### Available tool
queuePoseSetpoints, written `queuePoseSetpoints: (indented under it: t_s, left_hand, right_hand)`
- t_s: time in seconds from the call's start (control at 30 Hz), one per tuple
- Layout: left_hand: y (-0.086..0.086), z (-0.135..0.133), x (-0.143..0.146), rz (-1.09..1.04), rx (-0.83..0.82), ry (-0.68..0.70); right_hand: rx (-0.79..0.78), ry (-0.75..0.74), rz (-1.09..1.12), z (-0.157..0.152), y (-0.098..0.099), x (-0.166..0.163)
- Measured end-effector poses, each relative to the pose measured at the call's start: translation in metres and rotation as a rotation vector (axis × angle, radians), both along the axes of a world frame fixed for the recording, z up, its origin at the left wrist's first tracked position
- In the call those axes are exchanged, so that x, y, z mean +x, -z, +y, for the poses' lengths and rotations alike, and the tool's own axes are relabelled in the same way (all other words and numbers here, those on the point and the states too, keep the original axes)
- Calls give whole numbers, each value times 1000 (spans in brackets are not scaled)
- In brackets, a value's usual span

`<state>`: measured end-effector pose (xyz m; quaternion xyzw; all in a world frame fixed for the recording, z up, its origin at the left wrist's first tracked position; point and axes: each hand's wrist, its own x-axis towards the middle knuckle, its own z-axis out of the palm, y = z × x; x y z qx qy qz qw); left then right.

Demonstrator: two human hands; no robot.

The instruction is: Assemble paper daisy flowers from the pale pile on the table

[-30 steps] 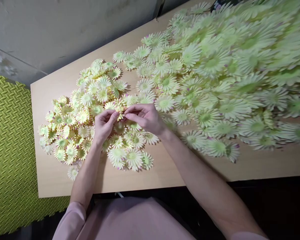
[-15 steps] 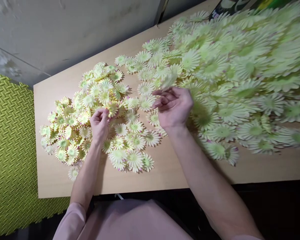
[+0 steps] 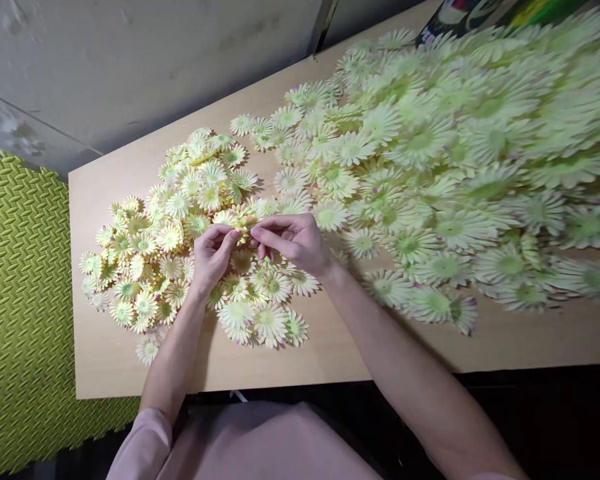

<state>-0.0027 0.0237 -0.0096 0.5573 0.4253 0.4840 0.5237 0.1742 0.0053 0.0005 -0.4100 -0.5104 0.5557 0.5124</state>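
Left hand (image 3: 214, 255) has a little yellow flower (image 3: 244, 225) pinched at its edge, just past the thumb tip. Right hand (image 3: 295, 243) is bunched narrow right beside it; can't tell if its fingertips grip anything. More flowers sit left of the left hand (image 3: 144, 245) and right of the right hand (image 3: 410, 247), all on the counter (image 3: 330, 347). I'd guess they're light, thin and floppy, petals easily creased, so grab near the middle.
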Motion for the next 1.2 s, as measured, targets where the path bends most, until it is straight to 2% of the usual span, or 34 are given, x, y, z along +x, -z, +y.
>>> queuePoseSetpoints:
  t_s: [0.63,0.87,0.93,1.1,1.13,1.2]
  left_hand:
    - [2,0,2,6,42,34]
    - [9,3,-3,-40,65,-78]
    - [12,5,-5,-107,41,-112]
    - [13,7,-7,-154,14,-128]
    - [12,6,-6,-134,22,-121]
    - [10,4,-4,-87,34,-107]
  right_hand:
    - [-65,-1,22,-1,3,-5]
    - [-51,-49,18,1,6,0]
    - [-30,41,84,4,6,5]
    - [-39,595,365,14,3,17]
    - [-60,660,379,15,2,18]
    - [-71,686,359,15,2,17]
